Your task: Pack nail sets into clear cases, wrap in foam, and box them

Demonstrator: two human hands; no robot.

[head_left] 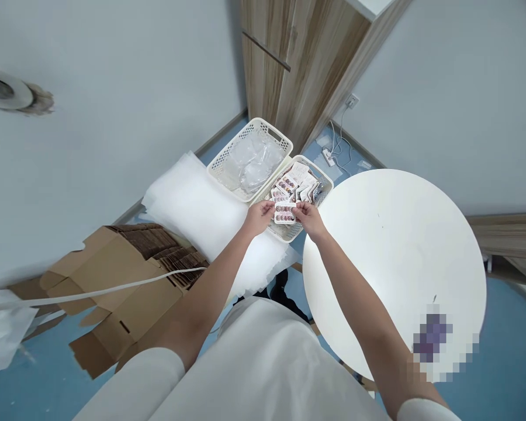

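My left hand point(259, 217) and right hand point(310, 220) pinch a small card point(284, 214) between them, the fingers of each closed narrowly on one of its short ends. The card is flat, white and oblong, bearing two rows of small rounded pieces with dark and pinkish patterns. Right beneath my fingers sits a basket point(319, 171) of pale plastic, its walls pierced with holes, and just beyond my fingertips a loose heap of cards point(298, 180) lies in it at mixed angles. Ahead and to the left of my fingers, a second basket point(227, 186) holds clear, crinkled bags point(256, 164). Left of my left hand spreads a stack of thin, soft-looking white sheets point(193, 199); farther left is folded brown cardboard point(109, 269), creased and slotted. Right of my right hand stands a smooth, round white table point(403, 245).
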